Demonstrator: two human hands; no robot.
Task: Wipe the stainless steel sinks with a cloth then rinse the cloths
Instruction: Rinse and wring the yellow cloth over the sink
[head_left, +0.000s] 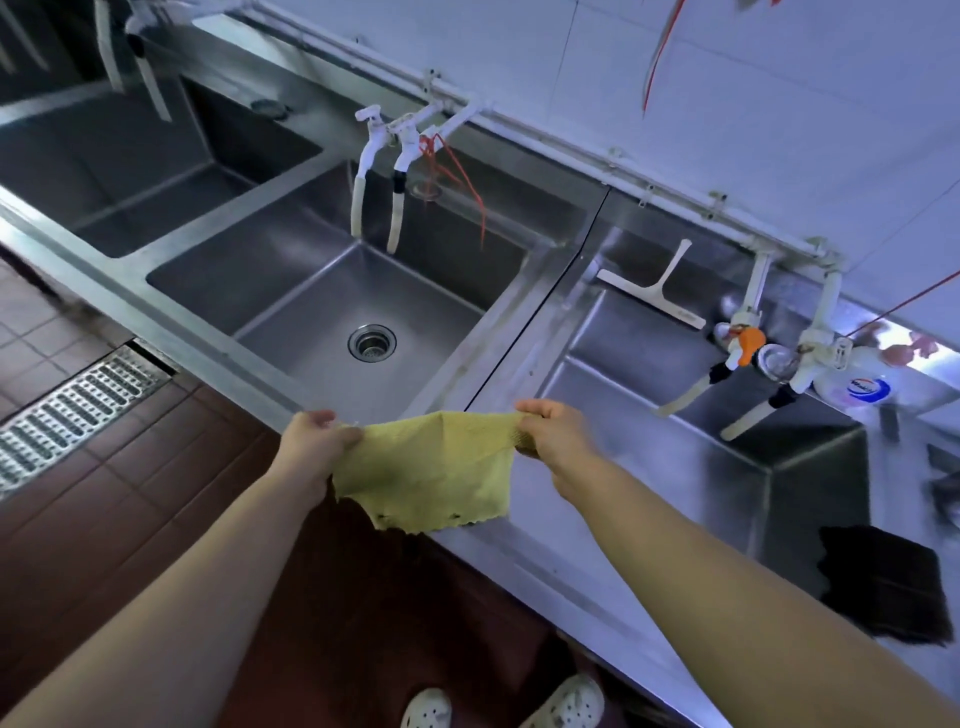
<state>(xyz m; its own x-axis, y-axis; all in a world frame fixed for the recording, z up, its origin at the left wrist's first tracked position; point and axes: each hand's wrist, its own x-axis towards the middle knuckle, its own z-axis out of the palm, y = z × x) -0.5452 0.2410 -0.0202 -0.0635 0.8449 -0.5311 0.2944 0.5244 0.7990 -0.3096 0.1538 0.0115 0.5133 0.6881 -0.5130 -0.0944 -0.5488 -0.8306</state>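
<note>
Head view: L hand (315, 439) pinches one top corner of yellow cloth (431, 467), fingers curled round the edge. R hand (553, 434) pinches the opposite top corner the same way. Cloth is stretched flat betw. both hands, lower edge hanging free, scalloped and ragged w/ a couple of small dark holes near the bottom.

Landmark = middle sink (291, 291). Cloth is held at its near right corner, over the front rim where it meets the seam to the next unit. Drain strainer (372, 341) sits at the basin floor, approx. centre. Two white taps (384, 140) w/ cream hose ends hang over its back wall; red strings dangle beside them. Left sink (104, 171) lies just left, past a narrow divider. Right sink (675, 441) lies right of the seam; white squeegee (657, 296) lies along its back-left rim, two more taps (753, 343) further right, one w/ an orange handle. Dark cloth (883, 587) is draped on the front rim far right. Floor grate (78, 410) lies left and below, on brown tiles. Two white clogs (498, 706) are at the bottom edge.
</note>
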